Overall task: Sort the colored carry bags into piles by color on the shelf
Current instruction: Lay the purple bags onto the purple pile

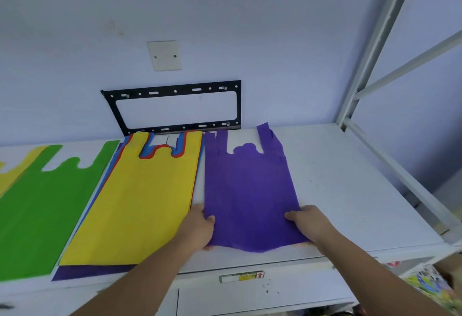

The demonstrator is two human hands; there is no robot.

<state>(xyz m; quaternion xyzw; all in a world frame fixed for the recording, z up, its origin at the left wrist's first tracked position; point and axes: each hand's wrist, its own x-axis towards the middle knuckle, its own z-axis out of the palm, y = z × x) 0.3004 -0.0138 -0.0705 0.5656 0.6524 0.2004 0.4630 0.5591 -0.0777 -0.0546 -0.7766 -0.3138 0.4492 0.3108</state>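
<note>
From my head camera, looking down, I see my left hand [200,228] gripping the lower left corner of the flat purple non-woven carry bag [250,190], thumb on top of the fabric and the other fingers tucked under its edge. My right hand [307,223] grips the lower right corner the same way, thumb pressed on top and fingers beneath. The purple bag lies flat on the white shelf top [350,178], handles pointing toward the pale lilac wall [225,15], its bottom edge near the shelf's front lip. One handle strip at the upper right stands slightly lifted and folded.

Just to the left, almost touching the purple bag, sits the mixed stack of carry bags with a yellow bag on top [140,203]; blue and red edges show around its handles and left side, and a purple layer peeks out beneath its lower end. Further left lies the flat green carry bag [42,210], overlapping another yellow bag [15,170] at the far left edge.

On the wall behind the stack hangs a black metal mounting bracket [175,108], with a cream blank wall plate [164,55] above it. A white metal rack frame [375,65] rises at the right.
</note>
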